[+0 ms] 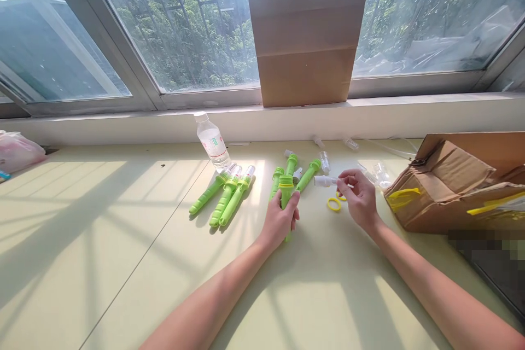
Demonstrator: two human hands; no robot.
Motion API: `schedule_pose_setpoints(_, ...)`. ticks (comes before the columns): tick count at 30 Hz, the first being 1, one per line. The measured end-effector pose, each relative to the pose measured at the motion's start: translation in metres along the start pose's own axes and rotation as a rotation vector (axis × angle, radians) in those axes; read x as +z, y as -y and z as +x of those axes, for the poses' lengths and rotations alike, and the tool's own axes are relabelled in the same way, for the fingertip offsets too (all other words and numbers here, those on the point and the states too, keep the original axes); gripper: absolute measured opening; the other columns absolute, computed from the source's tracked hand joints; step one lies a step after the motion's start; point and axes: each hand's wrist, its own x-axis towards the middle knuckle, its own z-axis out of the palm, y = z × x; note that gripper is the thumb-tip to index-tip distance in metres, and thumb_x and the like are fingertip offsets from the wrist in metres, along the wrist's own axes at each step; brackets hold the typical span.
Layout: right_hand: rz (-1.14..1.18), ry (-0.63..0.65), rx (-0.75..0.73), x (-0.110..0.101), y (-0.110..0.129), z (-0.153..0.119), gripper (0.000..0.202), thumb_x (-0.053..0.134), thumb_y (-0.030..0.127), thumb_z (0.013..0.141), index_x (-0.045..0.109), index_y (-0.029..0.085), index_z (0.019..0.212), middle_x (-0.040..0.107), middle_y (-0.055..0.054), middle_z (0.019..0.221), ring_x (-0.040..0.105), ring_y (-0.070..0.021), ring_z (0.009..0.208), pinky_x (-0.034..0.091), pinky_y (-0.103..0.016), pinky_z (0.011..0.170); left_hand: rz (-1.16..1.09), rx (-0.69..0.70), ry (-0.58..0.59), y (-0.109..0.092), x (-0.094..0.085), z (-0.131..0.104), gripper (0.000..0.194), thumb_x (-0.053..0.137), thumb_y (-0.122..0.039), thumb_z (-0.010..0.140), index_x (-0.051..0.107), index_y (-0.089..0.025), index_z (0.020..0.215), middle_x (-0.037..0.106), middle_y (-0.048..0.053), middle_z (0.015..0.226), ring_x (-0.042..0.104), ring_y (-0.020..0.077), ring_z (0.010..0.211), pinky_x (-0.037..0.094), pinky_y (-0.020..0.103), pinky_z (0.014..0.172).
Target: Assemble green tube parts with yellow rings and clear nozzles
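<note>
My left hand (281, 221) grips a green plastic tube (286, 186) held upright on the pale table (123, 240), its open threaded end up. My right hand (359, 197) pinches a small clear plastic cap piece (324, 181) just right of the tube's top. Two yellow rings (334, 204) lie on the table under my right hand. Three assembled green tubes (225, 197) with clear caps lie side by side to the left. More green tubes (305, 175) lie just behind the held one.
A clear water bottle (212, 145) lies near the window sill. Loose clear caps (379, 175) sit at the back right. An open cardboard box (455, 186) stands on the right. A pink bag (16, 150) is at the far left. Cardboard (305, 33) covers part of the window.
</note>
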Motion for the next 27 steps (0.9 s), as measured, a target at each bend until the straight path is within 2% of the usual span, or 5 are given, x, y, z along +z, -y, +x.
schedule_pose_setpoints(5,0.087,0.172,0.035,0.015,0.016,-0.015,0.011,0.063,0.035,0.089,0.059,0.026,0.086,0.051,0.003,0.065,0.049,-0.0166,0.061,0.042,-0.032,0.060,0.001,0.016,0.046,0.000,-0.001,0.001,0.049,0.059,-0.066,0.088,0.059,-0.017,0.094,0.068,0.002,0.063,0.043,0.0074,0.033,0.033,0.024,0.039)
schedule_pose_setpoints(8,0.071,0.217,0.027,0.023,0.018,-0.025,0.011,0.066,0.035,0.088,0.060,0.026,0.085,0.052,0.002,0.066,0.050,-0.0169,0.063,0.043,-0.032,0.061,-0.007,0.024,0.068,0.000,-0.001,0.000,0.046,0.067,-0.062,0.084,0.061,-0.017,0.092,0.068,0.002,0.065,0.045,0.0074,0.034,0.033,0.024,0.038)
schedule_pose_setpoints(14,0.159,0.279,0.141,0.033,0.014,-0.034,0.017,0.064,0.041,0.091,0.061,0.025,0.093,0.059,0.001,0.067,0.056,-0.0172,0.064,0.045,-0.031,0.059,-0.054,0.045,0.039,0.002,-0.002,0.001,0.042,0.074,-0.054,0.081,0.064,-0.016,0.095,0.066,0.001,0.072,0.045,0.0056,0.036,0.036,0.023,0.038)
schedule_pose_setpoints(21,0.283,0.270,0.237,0.036,0.014,-0.032,0.028,0.072,0.048,0.085,0.064,0.022,0.086,0.064,0.000,0.066,0.057,-0.0153,0.060,0.046,-0.028,0.053,-0.057,0.057,0.053,0.002,-0.003,0.001,0.042,0.072,-0.053,0.084,0.066,-0.015,0.101,0.065,0.001,0.077,0.047,0.0053,0.040,0.038,0.022,0.039)
schedule_pose_setpoints(27,0.301,0.327,0.302,0.033,0.013,-0.027,0.032,0.076,0.050,0.081,0.068,0.020,0.081,0.066,-0.001,0.063,0.056,-0.0140,0.057,0.046,-0.028,0.055,-0.033,0.059,0.060,0.002,-0.003,0.002,0.038,0.071,-0.051,0.085,0.065,-0.015,0.094,0.059,-0.002,0.071,0.046,0.0052,0.037,0.036,0.022,0.037)
